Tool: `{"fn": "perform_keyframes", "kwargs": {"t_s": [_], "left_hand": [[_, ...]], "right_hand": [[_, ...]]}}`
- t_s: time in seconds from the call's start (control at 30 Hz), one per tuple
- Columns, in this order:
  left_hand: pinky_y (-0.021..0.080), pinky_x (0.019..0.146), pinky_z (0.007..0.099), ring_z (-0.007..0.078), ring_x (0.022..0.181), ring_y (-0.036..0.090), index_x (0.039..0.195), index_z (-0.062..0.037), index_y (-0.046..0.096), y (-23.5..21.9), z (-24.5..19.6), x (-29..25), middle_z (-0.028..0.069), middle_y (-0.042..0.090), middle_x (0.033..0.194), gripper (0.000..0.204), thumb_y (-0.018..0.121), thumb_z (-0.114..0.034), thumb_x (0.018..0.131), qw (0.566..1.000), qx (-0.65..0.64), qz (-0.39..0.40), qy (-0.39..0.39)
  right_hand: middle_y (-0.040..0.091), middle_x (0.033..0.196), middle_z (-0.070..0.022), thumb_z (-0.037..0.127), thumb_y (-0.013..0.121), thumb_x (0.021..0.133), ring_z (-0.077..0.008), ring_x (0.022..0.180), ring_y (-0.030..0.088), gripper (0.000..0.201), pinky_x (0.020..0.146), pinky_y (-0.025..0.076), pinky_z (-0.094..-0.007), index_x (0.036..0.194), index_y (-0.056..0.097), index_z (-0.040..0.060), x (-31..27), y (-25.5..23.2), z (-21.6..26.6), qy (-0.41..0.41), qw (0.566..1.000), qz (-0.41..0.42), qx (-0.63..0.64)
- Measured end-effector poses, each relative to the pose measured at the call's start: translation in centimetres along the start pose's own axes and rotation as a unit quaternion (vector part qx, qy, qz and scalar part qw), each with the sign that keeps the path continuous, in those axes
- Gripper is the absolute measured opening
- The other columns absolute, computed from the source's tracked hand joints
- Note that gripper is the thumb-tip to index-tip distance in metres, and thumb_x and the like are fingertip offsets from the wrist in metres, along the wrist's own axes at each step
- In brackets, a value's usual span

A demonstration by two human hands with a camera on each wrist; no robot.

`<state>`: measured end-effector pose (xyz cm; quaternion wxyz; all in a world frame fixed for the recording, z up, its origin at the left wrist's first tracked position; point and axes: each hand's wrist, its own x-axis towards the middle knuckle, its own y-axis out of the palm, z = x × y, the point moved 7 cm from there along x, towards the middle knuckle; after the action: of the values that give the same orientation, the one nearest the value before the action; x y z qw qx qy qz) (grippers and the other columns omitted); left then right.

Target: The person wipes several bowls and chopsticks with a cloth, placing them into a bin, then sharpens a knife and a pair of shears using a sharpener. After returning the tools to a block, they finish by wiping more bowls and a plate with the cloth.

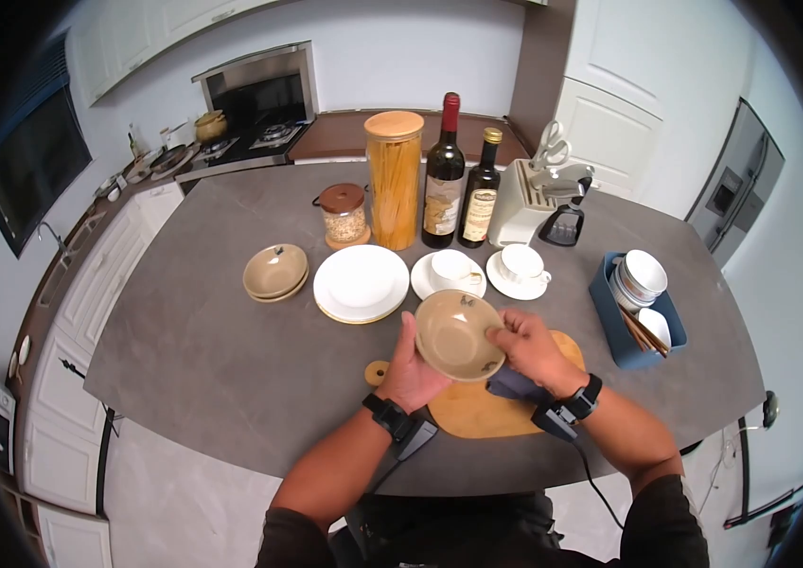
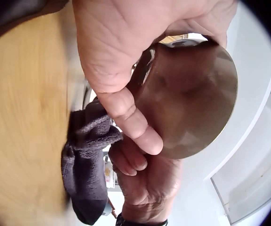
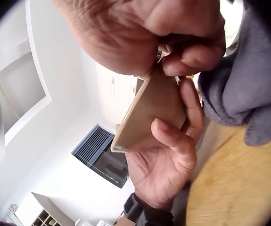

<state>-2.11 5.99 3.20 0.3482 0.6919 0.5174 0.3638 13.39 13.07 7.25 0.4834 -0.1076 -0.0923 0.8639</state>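
A beige bowl [image 1: 453, 343] with small dark marks inside is tilted between both hands over the wooden cutting board [image 1: 477, 418]. My left hand [image 1: 409, 374] holds it from the left, with the thumb along the rim and fingers against its underside, as the right wrist view shows. My right hand [image 1: 532, 352] pinches the right rim, thumb inside the bowl. A dark grey cloth [image 2: 89, 160] hangs in folds right beside the right hand's fingers; I cannot tell whether they also grip it. In the right wrist view the cloth [image 3: 241, 80] drapes above the board.
Left of the hands sit stacked beige bowls [image 1: 276, 273] and white plates [image 1: 361, 284]. Behind are two cups on saucers, a pasta jar [image 1: 394, 180], an oat jar [image 1: 343, 216], two bottles and a knife block [image 1: 521, 204]. A blue bin [image 1: 621, 327] with bowls stands at right.
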Motion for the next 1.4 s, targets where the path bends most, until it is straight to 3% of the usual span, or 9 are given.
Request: {"fn": "perform_keyframes", "kwargs": {"t_s": [0.17, 0.27, 0.37, 0.5, 0.57, 0.67, 0.8, 1.13, 1.4], "left_hand": [[0.037, 0.127, 0.0560, 0.0313, 0.153, 0.046, 0.165, -0.0126, 0.040, -1.4, -0.5, 0.3, 0.0118, 0.048, 0.166, 0.090, 0.047, -0.078, 0.104, 0.999, 0.030, 0.003, 0.023], [0.038, 0.127, 0.0551, 0.0319, 0.153, 0.047, 0.166, -0.0143, 0.041, -1.9, -1.1, 0.3, 0.0113, 0.048, 0.166, 0.088, 0.047, -0.077, 0.105, 0.998, 0.035, -0.028, 0.042], [0.040, 0.125, 0.0547, 0.0319, 0.152, 0.049, 0.165, -0.0141, 0.041, -2.6, -1.3, 0.6, 0.0113, 0.049, 0.166, 0.087, 0.048, -0.076, 0.105, 0.996, 0.043, -0.053, 0.050], [0.043, 0.124, 0.0543, 0.0322, 0.151, 0.050, 0.165, -0.0136, 0.041, -3.5, -1.2, 0.5, 0.0120, 0.051, 0.164, 0.084, 0.044, -0.074, 0.107, 0.994, 0.072, -0.064, 0.043], [0.045, 0.123, 0.0511, 0.0306, 0.149, 0.053, 0.164, -0.0114, 0.042, -2.9, -1.0, 0.2, 0.0120, 0.052, 0.163, 0.079, 0.044, -0.068, 0.110, 0.996, 0.061, -0.058, 0.039], [0.047, 0.122, 0.0472, 0.0286, 0.147, 0.055, 0.163, -0.0091, 0.042, -3.0, -0.4, 0.5, 0.0124, 0.054, 0.162, 0.071, 0.043, -0.060, 0.114, 0.995, 0.080, -0.045, 0.029], [0.048, 0.121, 0.0416, 0.0224, 0.146, 0.055, 0.165, -0.0092, 0.037, -2.8, 0.6, 0.7, 0.0103, 0.052, 0.160, 0.066, 0.054, -0.048, 0.114, 0.986, 0.163, -0.018, 0.018], [0.048, 0.117, 0.0374, 0.0191, 0.143, 0.053, 0.165, -0.0086, 0.036, -2.8, 1.1, 0.9, 0.0086, 0.052, 0.155, 0.071, 0.067, -0.039, 0.109, 0.962, 0.273, 0.023, 0.017], [0.042, 0.120, 0.0353, 0.0185, 0.144, 0.051, 0.165, -0.0070, 0.036, -1.8, 1.2, 1.0, 0.0084, 0.051, 0.158, 0.072, 0.068, -0.036, 0.108, 0.955, 0.292, 0.004, 0.050]], "right_hand": [[0.065, 0.082, -0.0008, 0.025, 0.073, 0.105, -0.0068, 0.067, 0.057, 0.030, 0.059, 0.048, -0.0264, 0.120, 0.071, -0.0011, -1.1, -2.1, -0.7, -0.044, 0.999, -0.021, 0.018], [0.069, 0.092, -0.0083, 0.027, 0.081, 0.098, -0.0190, 0.080, 0.066, 0.041, 0.073, 0.057, -0.0343, 0.126, 0.069, -0.0008, -2.7, -3.4, 0.7, -0.163, 0.968, -0.069, -0.177], [0.071, 0.110, -0.0173, 0.025, 0.089, 0.086, -0.0410, 0.108, 0.066, 0.054, 0.096, 0.056, -0.0471, 0.132, 0.070, 0.0038, -5.2, -1.1, 0.9, -0.346, 0.855, 0.004, -0.385], [0.072, 0.111, -0.0147, 0.024, 0.087, 0.090, -0.0334, 0.105, 0.070, 0.052, 0.093, 0.057, -0.0420, 0.134, 0.069, 0.0027, -3.6, -2.0, -1.7, -0.290, 0.887, -0.006, -0.360], [0.073, 0.114, -0.0121, 0.019, 0.083, 0.094, -0.0233, 0.104, 0.070, 0.047, 0.091, 0.057, -0.0375, 0.134, 0.068, 0.0017, -1.2, -4.9, -3.4, -0.105, 0.985, -0.080, -0.109], [0.072, 0.118, -0.0114, 0.015, 0.079, 0.098, -0.0166, 0.103, 0.068, 0.043, 0.089, 0.056, -0.0355, 0.136, 0.067, 0.0011, -0.9, -5.2, -1.7, -0.168, 0.972, -0.154, 0.056], [0.070, 0.132, -0.0153, 0.004, 0.076, 0.089, -0.0372, 0.122, 0.067, 0.044, 0.106, 0.053, -0.0454, 0.133, 0.070, 0.0060, -4.0, 1.2, 3.6, -0.438, 0.867, -0.013, -0.237], [0.074, 0.109, -0.0163, 0.006, 0.077, 0.084, -0.0390, 0.104, 0.071, 0.034, 0.100, 0.056, -0.0473, 0.118, 0.075, 0.0053, -4.8, 1.5, 1.5, -0.410, 0.895, 0.115, -0.137], [0.076, 0.115, -0.0159, 0.005, 0.077, 0.091, -0.0383, 0.106, 0.072, 0.033, 0.098, 0.057, -0.0470, 0.123, 0.073, 0.0021, -4.4, 0.7, 1.9, -0.391, 0.896, -0.070, -0.197]]}}
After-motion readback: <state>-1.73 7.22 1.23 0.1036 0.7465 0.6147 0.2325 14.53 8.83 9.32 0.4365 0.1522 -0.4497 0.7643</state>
